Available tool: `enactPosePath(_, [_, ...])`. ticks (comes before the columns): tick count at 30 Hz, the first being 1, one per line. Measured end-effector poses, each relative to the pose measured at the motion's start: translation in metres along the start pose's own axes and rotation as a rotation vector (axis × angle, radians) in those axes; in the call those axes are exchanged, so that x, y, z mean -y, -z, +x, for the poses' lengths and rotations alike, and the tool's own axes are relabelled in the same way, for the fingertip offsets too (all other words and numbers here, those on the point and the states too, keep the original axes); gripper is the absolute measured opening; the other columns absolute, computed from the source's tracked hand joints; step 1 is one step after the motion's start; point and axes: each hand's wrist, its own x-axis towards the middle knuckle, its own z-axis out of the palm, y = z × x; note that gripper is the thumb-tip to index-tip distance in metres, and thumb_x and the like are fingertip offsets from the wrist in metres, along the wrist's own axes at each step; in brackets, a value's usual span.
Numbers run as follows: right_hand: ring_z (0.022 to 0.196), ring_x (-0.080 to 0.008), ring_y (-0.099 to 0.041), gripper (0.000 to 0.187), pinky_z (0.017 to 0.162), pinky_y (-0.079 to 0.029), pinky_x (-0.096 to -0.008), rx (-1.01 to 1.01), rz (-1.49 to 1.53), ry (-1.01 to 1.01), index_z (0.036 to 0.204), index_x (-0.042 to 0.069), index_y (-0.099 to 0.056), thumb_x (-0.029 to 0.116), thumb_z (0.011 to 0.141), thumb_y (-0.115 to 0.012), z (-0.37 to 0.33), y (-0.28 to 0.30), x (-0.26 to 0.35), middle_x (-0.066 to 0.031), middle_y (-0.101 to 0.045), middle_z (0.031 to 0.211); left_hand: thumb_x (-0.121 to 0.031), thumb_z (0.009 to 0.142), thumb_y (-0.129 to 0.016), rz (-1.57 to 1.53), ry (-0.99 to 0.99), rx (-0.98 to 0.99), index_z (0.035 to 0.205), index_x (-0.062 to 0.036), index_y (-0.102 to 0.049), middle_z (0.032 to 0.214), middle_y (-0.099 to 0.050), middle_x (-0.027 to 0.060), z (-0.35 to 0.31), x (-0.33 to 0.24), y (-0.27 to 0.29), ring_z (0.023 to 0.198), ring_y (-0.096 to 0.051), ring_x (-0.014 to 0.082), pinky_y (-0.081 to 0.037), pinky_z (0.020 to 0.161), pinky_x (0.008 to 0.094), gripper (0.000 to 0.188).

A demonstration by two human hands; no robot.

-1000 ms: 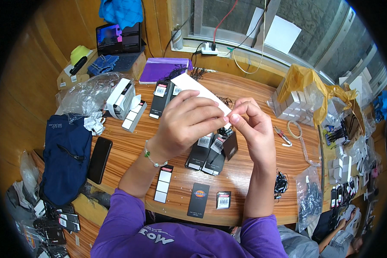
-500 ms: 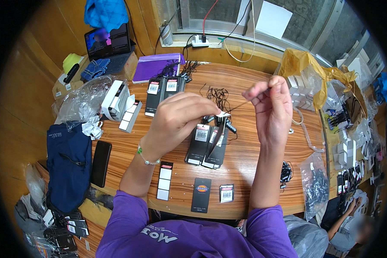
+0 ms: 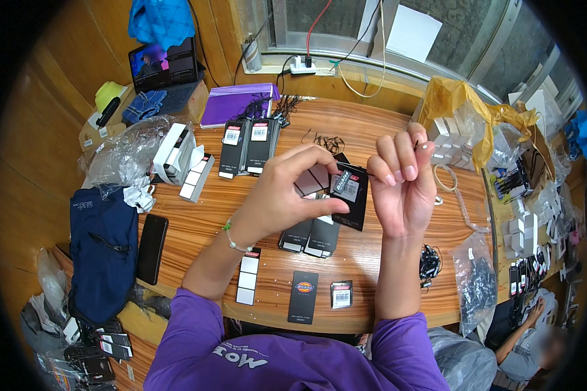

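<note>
Above the middle of the table, my left hand (image 3: 277, 189) curls its thumb and fingers about a black hang tag (image 3: 352, 212) with a white barcode sticker. A small dark cord seal (image 3: 342, 182) lies across the tag's face. Just right of it, my right hand (image 3: 404, 182) is closed, thumb and fingers pinched together near the tag's upper edge. A thin dark cord partly shows at the pinch; the rest is hidden by the fingers. Beneath my left hand are two stacks of black hang tags (image 3: 316, 238), partly covered.
Nearer me lie a white-panelled label strip (image 3: 247, 279), a dark tag (image 3: 303, 296) and a small stickered card (image 3: 342, 294). More tag stacks (image 3: 231, 153) stand at far left. A phone (image 3: 152, 249) and blue bag (image 3: 104, 254) are left; cord bundles (image 3: 430, 264) right. Another person sits lower right.
The tag has turned to show its stickered face and sits lower, to the right. My left hand has opened wider around it. The right hand's fingers have curled in.
</note>
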Motion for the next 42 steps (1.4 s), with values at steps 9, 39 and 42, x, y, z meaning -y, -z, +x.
enactPosePath(9, [0.073, -0.0137, -0.056, 0.015, 0.072, -0.045, -0.0269, -0.087, -0.658, 0.122, 0.1, 0.003, -0.047, 0.004, 0.087, -0.053, -0.003, -0.002, 0.001, -0.0076, -0.057, 0.08, -0.004, 0.068, -0.071, 0.123, -0.051, -0.235, 0.083, -0.0037, -0.063, 0.092, -0.059, 0.0071, 0.0, 0.007, 0.003, 0.089, -0.057, 0.0219, -0.045, 0.075, 0.0317, 0.017])
enactPosePath(39, [0.074, -0.0142, -0.061, 0.014, 0.072, -0.042, -0.025, 0.068, -1.42, -0.098, 0.089, 0.0, -0.049, 0.0, 0.08, -0.058, -0.008, -0.005, -0.014, -0.0071, -0.061, 0.077, -0.01, 0.08, -0.065, -0.266, 0.275, -0.126, 0.084, 0.003, -0.066, 0.072, -0.063, 0.0056, -0.008, 0.001, 0.021, 0.067, -0.057, 0.008, -0.044, 0.059, 0.0213, 0.014])
enactPosePath(42, [0.079, -0.0136, -0.059, 0.015, 0.076, -0.042, -0.026, 0.008, -1.232, -0.177, 0.093, 0.001, -0.048, 0.003, 0.082, -0.058, -0.007, -0.011, -0.012, -0.0068, -0.061, 0.082, -0.011, 0.081, -0.064, -0.333, 0.287, -0.101, 0.084, 0.003, -0.066, 0.073, -0.063, 0.0044, -0.008, 0.003, 0.024, 0.068, -0.057, 0.0075, -0.045, 0.061, 0.0201, 0.014])
